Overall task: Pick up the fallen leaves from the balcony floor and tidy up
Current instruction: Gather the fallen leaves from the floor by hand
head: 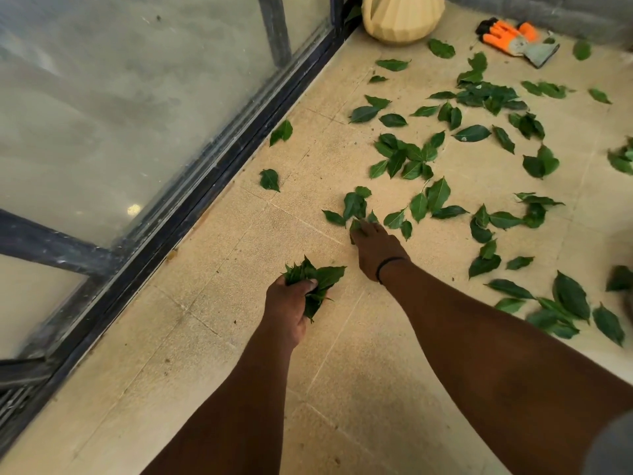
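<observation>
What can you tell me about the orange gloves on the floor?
The orange gloves lie at the far end of the balcony floor, near the wall, right of the cream ribbed pot. They look like work gloves: bright orange fingers, black at the tips, with grey cuffs pointing right. They lie flat, one against the other, and no hand touches them. Green leaves are scattered close by.

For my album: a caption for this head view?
Left hand grips a leaf bunch; right hand reaches for scattered leaves.
</observation>
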